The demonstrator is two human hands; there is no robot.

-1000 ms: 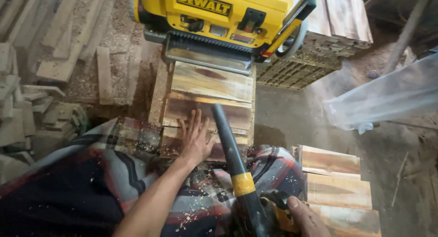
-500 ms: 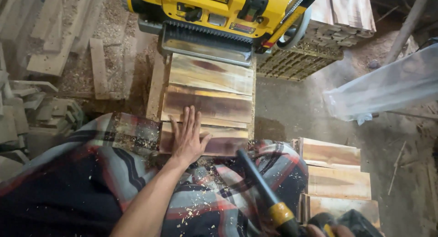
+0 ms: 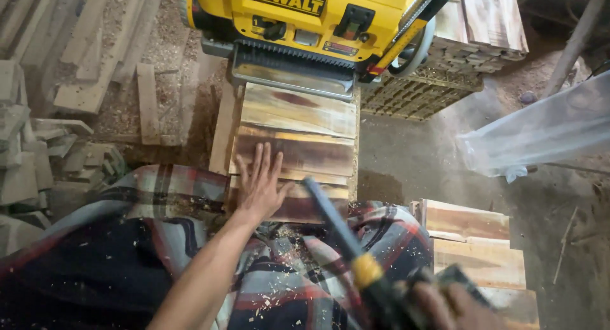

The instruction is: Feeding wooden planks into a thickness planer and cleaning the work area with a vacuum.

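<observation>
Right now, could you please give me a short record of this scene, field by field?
left hand: left hand flat, fingers spread, on the wooden boards
right hand: right hand closed around a blurred dark tool with yellow band
machine: yellow planer at the boards' far end
lap: plaid cloth flecked with wood chips
right side: further boards on the floor
left side: wood offcuts

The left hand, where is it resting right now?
In the head view, the left hand lies flat, fingers spread, on the wooden board in front of the yellow planer, left of the dark tool nozzle.
</observation>
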